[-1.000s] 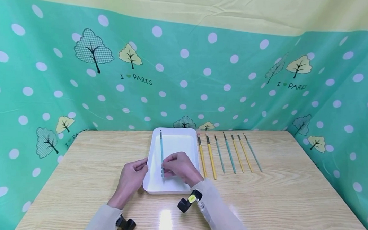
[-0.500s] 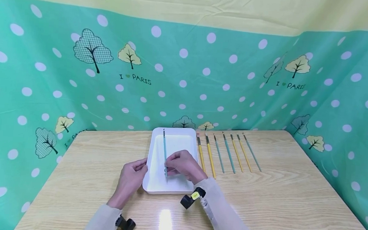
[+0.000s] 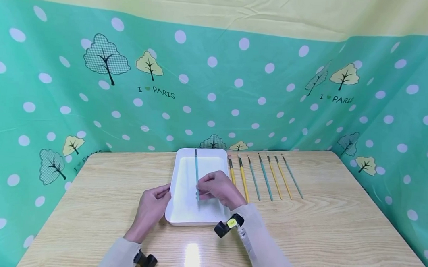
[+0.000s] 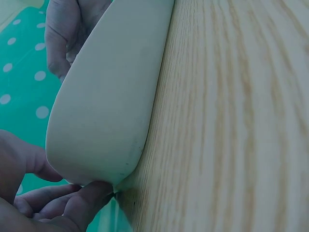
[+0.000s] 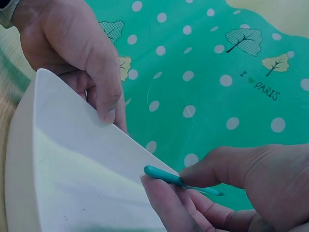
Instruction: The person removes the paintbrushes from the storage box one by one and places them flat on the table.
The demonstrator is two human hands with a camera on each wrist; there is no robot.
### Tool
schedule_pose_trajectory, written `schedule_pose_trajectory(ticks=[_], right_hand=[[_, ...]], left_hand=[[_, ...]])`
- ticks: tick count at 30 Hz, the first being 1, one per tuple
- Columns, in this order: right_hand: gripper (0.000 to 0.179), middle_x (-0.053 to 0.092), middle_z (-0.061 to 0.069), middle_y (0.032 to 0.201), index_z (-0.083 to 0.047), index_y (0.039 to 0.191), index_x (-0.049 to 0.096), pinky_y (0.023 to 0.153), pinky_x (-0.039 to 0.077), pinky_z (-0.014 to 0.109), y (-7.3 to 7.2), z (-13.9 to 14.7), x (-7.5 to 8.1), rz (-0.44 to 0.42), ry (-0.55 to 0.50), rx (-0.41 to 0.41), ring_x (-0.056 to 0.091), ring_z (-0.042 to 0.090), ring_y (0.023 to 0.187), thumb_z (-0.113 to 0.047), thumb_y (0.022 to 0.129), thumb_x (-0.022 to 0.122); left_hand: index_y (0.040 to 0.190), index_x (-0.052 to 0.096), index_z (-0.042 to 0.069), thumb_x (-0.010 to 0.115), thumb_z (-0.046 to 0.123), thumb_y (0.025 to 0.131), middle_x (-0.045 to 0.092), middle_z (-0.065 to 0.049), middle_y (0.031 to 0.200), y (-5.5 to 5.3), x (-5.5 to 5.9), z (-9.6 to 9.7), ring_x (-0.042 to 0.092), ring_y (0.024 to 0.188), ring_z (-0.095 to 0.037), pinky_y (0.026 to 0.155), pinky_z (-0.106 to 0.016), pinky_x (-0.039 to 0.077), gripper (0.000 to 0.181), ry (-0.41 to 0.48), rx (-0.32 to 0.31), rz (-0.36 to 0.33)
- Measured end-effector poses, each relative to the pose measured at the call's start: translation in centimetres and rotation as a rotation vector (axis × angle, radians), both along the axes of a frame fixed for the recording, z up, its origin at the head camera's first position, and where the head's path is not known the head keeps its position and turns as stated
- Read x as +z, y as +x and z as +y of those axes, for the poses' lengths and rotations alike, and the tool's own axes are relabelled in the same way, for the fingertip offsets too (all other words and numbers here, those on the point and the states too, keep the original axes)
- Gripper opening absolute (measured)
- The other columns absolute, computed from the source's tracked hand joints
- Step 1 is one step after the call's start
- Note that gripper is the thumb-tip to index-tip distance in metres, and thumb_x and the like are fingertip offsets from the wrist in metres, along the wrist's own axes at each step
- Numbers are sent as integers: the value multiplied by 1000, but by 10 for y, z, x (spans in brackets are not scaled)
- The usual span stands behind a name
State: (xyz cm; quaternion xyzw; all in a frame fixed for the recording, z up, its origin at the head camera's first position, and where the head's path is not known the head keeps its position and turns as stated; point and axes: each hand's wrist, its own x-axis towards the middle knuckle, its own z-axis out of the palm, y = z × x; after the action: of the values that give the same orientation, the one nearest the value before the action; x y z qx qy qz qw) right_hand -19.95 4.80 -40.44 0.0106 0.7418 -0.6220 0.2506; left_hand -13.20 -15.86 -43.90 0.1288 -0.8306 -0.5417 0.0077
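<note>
A white tray lies on the table in the head view. My left hand grips its left side, thumb by the rim and fingers against the outer wall; the left wrist view shows the tray wall close up. Over the tray, my right hand pinches a teal paintbrush near the handle's end, bristles pointing away from me. Thumb and fingertips hold the handle in the right wrist view. I cannot tell whether the brush touches the tray floor.
Right of the tray, several yellow and teal paintbrushes lie in a row, among them a thick yellow brush and a teal brush. The wooden table meets a green dotted curtain at the back and sides.
My right hand has carried the teal paintbrush a little to the right and away from me over the tray. The left hand keeps its place on the tray's side.
</note>
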Motion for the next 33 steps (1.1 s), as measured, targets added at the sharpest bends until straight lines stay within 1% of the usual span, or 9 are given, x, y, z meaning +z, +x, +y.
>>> schedule_pose_trajectory(ticks=[6,11,19,29,33], right_hand=[[11,71,15,99,-1,101,70,72,67,30,-2,7,3,7,20,2,72,22,82,-8,93,71],[12,70,16,101,1,102,69,74,67,31,-5,14,5,16,10,1,72,22,83,-7,93,70],[13,71,17,102,1,104,69,74,67,30,-10,25,7,27,15,-29,71,23,85,-5,93,70],[14,70,15,103,2,105,68,78,66,30,-13,39,10,33,3,-23,70,22,87,-8,96,68],[14,70,14,105,1,104,69,79,66,30,-14,44,10,45,12,-38,70,22,89,-10,95,69]], left_hand=[[138,62,5,55,17,101,68,-17,134,-1,-1,0,66,124,-31,100,-37,60,40,5,-4,-1],[138,62,3,55,14,101,67,-19,134,0,0,1,66,125,-32,101,-40,59,39,5,-4,9],[138,61,2,55,14,101,66,-19,135,1,2,1,65,126,-34,102,-40,58,39,4,-6,9],[138,61,2,54,14,101,66,-20,136,2,1,1,64,127,-34,102,-41,58,40,3,-9,12],[139,61,2,54,15,101,66,-20,136,1,1,1,64,126,-33,102,-41,58,40,-3,-8,11]])
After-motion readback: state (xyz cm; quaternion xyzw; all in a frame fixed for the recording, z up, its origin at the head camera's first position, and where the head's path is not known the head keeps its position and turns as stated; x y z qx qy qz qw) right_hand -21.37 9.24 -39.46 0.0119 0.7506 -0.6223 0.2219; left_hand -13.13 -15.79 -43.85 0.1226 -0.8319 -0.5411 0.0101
